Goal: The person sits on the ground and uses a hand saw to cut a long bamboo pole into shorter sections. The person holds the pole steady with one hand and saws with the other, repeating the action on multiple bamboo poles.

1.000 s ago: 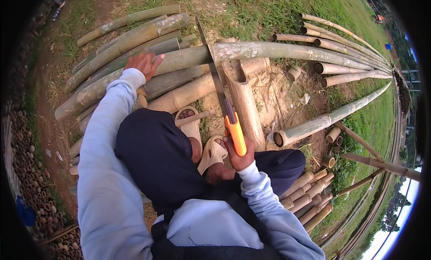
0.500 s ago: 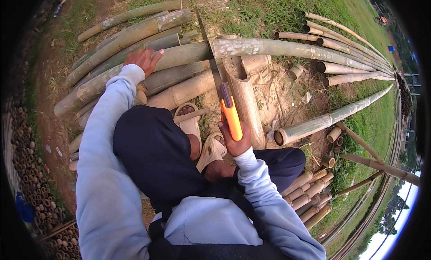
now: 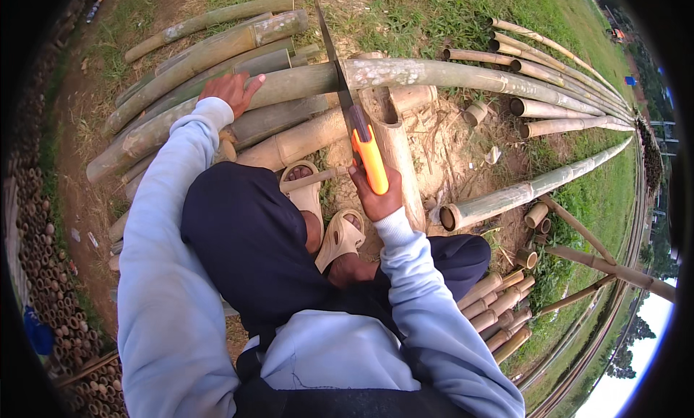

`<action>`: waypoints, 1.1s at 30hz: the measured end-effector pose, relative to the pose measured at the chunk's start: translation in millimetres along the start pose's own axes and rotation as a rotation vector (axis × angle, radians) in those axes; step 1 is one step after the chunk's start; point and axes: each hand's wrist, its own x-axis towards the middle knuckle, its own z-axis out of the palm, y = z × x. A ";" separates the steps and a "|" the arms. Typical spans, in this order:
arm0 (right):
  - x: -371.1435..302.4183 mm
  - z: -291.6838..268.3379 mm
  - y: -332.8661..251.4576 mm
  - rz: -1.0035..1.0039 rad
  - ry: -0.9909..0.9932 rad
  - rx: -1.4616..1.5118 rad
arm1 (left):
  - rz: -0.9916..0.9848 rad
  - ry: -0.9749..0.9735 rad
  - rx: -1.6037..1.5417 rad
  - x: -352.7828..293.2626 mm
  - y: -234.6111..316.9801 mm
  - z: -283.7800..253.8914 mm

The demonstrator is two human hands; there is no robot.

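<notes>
A long green bamboo pole [image 3: 426, 73] lies crosswise in front of me, with pale blotches along it. My left hand [image 3: 230, 94] grips the pole from above, left of the blade, thumb apart from the fingers. In my right hand [image 3: 377, 190], the fingers are closed round the orange handle of a handsaw [image 3: 369, 160]. Its dark blade crosses the pole and points away from me; how deep it sits in the bamboo I cannot tell. Under the pole, beside the saw, a thick bamboo support [image 3: 397, 140] has a notch cut in its upper end.
Cut bamboo lengths [image 3: 210, 57] are stacked at the left. More long poles [image 3: 560, 109] reach away at the right, one [image 3: 506, 201] lying nearer. Short pieces [image 3: 499, 313] are piled by my right knee. My sandalled feet [image 3: 340, 237] rest below the pole.
My right hand has pushed the handsaw forward, away from me, so its handle is nearer the pole. My left hand stays on the bamboo, almost unmoved.
</notes>
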 end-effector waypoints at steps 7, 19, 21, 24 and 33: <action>-144.3 -56.4 -20.2 0.089 -0.093 -0.193 | -0.091 -0.049 0.022 -5.5 3.1 1.6; -107.3 -21.9 -0.5 0.015 0.031 -0.068 | -0.054 0.010 0.023 -6.2 -0.8 3.3; -153.0 -42.1 2.5 0.045 -0.034 -0.170 | -0.077 -0.014 0.028 -3.2 3.8 0.8; -108.6 -18.0 13.5 0.022 0.038 -0.130 | -0.076 -0.015 0.027 -4.6 5.4 0.7; -37.3 0.3 13.5 -0.032 0.065 -0.066 | -0.011 0.122 0.008 1.3 -2.3 -0.3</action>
